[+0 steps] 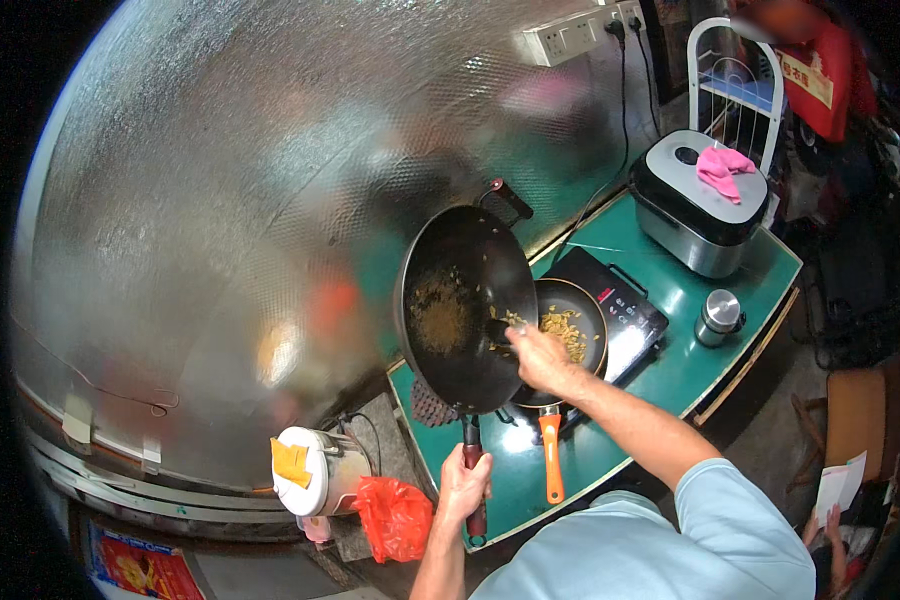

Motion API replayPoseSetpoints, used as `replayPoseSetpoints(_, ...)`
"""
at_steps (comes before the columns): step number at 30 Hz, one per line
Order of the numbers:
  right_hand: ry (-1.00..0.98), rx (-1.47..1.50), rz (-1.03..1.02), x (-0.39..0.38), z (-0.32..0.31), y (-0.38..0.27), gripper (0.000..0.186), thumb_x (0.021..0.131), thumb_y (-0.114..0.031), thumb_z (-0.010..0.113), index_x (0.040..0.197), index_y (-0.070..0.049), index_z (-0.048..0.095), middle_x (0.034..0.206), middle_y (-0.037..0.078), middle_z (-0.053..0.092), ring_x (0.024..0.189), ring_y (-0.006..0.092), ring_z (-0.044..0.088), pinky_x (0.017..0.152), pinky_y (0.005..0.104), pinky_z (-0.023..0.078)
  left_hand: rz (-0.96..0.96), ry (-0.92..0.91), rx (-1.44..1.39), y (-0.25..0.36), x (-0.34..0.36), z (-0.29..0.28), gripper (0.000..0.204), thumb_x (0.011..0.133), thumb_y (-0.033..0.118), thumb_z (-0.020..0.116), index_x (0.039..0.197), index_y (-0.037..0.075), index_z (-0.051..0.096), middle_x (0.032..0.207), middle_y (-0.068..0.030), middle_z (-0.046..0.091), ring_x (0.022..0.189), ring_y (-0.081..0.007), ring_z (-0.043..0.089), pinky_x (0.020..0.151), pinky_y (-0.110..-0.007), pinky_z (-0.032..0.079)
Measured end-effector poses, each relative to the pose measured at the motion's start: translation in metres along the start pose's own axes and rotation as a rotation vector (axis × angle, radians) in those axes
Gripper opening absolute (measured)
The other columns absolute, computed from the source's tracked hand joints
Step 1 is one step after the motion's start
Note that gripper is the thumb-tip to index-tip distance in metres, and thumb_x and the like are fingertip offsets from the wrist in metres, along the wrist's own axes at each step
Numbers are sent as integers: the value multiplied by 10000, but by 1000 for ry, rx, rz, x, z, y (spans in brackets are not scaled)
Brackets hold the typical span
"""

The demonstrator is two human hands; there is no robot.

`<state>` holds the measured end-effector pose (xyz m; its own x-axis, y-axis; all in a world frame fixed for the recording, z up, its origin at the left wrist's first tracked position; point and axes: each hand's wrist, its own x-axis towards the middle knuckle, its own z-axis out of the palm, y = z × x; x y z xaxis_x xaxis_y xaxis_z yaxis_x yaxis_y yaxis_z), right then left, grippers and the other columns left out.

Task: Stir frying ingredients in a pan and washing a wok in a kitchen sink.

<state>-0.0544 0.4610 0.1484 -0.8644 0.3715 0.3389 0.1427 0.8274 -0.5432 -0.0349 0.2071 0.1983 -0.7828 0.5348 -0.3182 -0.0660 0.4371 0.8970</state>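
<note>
My left hand (463, 483) is wrapped round the dark red handle of a large black wok (460, 370). The wok is tilted to the right, its rim over a smaller frying pan (597, 350) with an orange handle. Brown residue and a few yellowish bits cling to the wok's inside. Closed round a dark utensil (496, 330), my right hand (544, 360) is at the wok's right rim; the utensil looks like a spatula, but is mostly hidden. Small yellowish-brown pieces of food (567, 334) lie in the frying pan, which sits on a black induction cooker (635, 325).
On the green table (600, 225) stand a rice cooker (705, 230) with a pink cloth (724, 170) and a steel canister (718, 317). A lidded white bucket (315, 480) and red plastic bag (395, 518) are at lower left. Another person's hands (826, 530) hold paper at lower right.
</note>
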Motion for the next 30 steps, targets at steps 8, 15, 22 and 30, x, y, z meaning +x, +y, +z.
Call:
replayPoseSetpoints(8,-314,-182,192,-21,-32,28,285,751,-68,616,1033,-30,626,940,203,652,885,385,672,742,481,556,-15,26,24,-5,-1,-8,179,891,111,626,853,45,465,618,-10,495,446,-116,521,401,-280,430)
replayPoseSetpoints(15,-96,-67,-29,-16,4,-8,350,762,-79,612,1102,-7,576,912,205,628,777,376,672,679,475,562,0,20,17,-5,1,-3,177,886,117,628,851,46,469,617,-3,491,449,-110,523,401,-280,430)
replayPoseSetpoints(22,-265,-179,193,-26,-29,44,305,738,-75,632,1042,-49,636,900,201,641,828,382,674,722,494,548,6,17,44,-4,2,-6,151,888,111,614,868,42,482,612,-5,497,442,-111,512,400,-279,429)
replayPoseSetpoints(30,-125,-100,-42,-19,-3,-5,197,841,-92,533,1006,-19,613,866,193,637,761,372,676,663,469,558,-12,14,6,-2,5,-6,154,895,96,622,881,37,480,609,-12,500,440,-115,511,398,-281,428)
